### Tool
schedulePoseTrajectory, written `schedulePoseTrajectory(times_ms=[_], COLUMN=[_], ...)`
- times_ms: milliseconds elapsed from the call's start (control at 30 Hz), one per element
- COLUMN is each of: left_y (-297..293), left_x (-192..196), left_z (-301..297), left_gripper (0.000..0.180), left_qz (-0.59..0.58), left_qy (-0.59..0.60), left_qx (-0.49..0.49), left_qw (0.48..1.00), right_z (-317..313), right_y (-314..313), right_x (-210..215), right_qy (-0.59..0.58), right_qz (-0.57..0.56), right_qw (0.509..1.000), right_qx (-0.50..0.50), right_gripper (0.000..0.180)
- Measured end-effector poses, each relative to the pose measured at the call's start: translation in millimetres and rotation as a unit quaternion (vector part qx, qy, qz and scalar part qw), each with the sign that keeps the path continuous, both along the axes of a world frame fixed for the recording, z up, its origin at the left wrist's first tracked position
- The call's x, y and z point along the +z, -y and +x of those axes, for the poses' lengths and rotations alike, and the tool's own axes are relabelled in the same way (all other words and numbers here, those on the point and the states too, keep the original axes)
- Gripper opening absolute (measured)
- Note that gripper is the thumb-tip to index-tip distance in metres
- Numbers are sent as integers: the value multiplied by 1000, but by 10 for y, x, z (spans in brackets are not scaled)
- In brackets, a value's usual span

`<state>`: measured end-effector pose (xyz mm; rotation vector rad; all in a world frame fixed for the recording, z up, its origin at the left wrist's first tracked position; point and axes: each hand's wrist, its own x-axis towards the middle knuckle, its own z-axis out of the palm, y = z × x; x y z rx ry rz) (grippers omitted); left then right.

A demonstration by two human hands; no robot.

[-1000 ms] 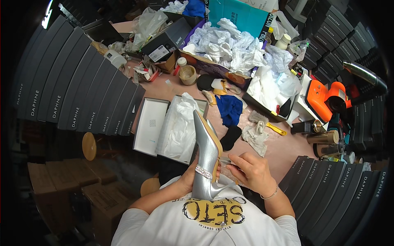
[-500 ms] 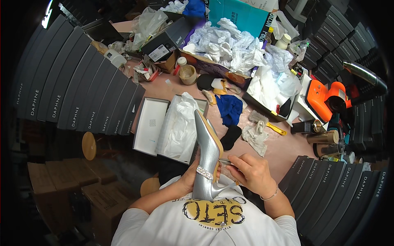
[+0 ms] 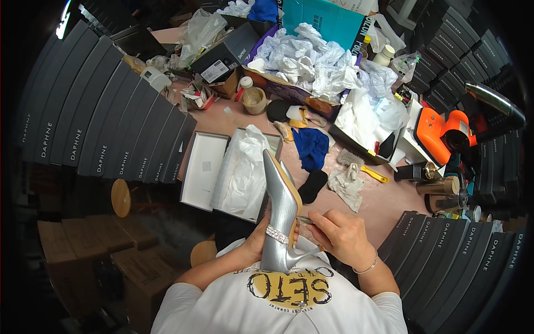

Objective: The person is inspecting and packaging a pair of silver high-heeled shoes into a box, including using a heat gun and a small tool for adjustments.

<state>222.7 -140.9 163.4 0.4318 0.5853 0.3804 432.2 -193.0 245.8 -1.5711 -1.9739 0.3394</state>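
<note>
A silver high-heeled shoe (image 3: 281, 207) with a rhinestone ankle strap is held close to my chest, toe pointing away, its tan sole turned to the right. My left hand (image 3: 257, 238) is closed round it near the strap, with some fingers hidden behind it. My right hand (image 3: 337, 234) pinches a slim metal tool (image 3: 305, 219), whose tip meets the sole's edge; its exact kind is too small to tell. Just beyond the shoe lies an open shoebox (image 3: 216, 196) with white tissue paper (image 3: 242, 172) in it.
Dark shoeboxes are stacked at left (image 3: 92, 111) and right (image 3: 445, 256). A blue cloth (image 3: 310, 149), a black pad (image 3: 314, 186) and a yellow-handled brush (image 3: 374, 174) lie on the pink table. Behind them are a glue jar (image 3: 254, 100), a carton of crumpled paper (image 3: 308, 61) and an orange device (image 3: 431, 133).
My right hand and the tool have shifted very slightly along the sole's edge. The shoe and my left hand stay in place.
</note>
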Motion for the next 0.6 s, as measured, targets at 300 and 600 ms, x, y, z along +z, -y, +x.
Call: schedulePoseTrajectory(times_ms=[300, 600], left_y=[4, -5], left_x=[3, 1], left_z=[15, 11], left_gripper=[71, 65], left_qz=[-14, -16], left_qy=[-16, -14], left_qx=[-2, -2], left_qw=[1000, 1000], right_z=[12, 22], right_y=[2, 5], right_x=[-5, 2], right_qy=[33, -3], right_qz=[9, 1], right_qw=[999, 1000], right_qx=[13, -1], right_gripper=[25, 23])
